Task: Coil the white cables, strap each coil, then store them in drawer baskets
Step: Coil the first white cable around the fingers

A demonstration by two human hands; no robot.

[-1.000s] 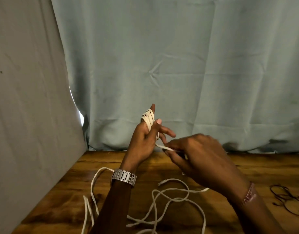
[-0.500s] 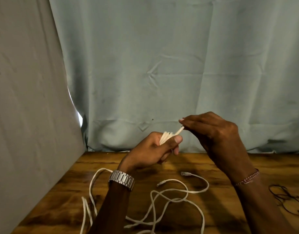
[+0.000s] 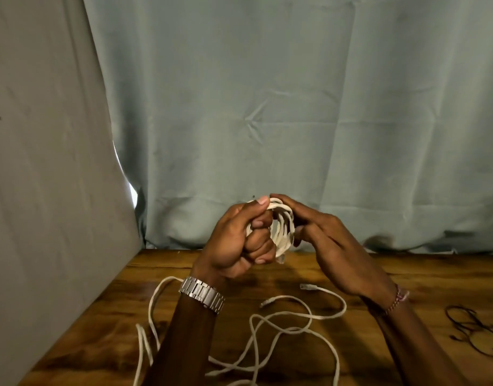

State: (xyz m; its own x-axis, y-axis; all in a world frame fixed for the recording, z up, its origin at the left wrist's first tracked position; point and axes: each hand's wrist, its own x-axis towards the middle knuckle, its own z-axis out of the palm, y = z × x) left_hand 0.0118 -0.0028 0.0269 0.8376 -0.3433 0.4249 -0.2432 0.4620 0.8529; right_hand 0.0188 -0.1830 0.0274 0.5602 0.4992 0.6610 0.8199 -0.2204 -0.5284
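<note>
Our left hand point(image 3: 239, 240) is curled tight around the coil point(image 3: 281, 229), thumb on top. Our right hand point(image 3: 334, 246) pinches the coil's other side with its fingertips. Below both hands, loose cable point(image 3: 284, 327) lies tangled on the table point(image 3: 267, 274).

Wooden table point(image 3: 365, 277), pale blue-grey curtain point(image 3: 267, 93) behind, grey sheet point(image 3: 44, 162) at left, black cord point(image 3: 475, 331) far right

I see a wooden surface point(image 3: 351, 274) carrying loose white cables point(image 3: 292, 321) and, far right, perhaps a thin black cord point(image 3: 470, 332).
</note>
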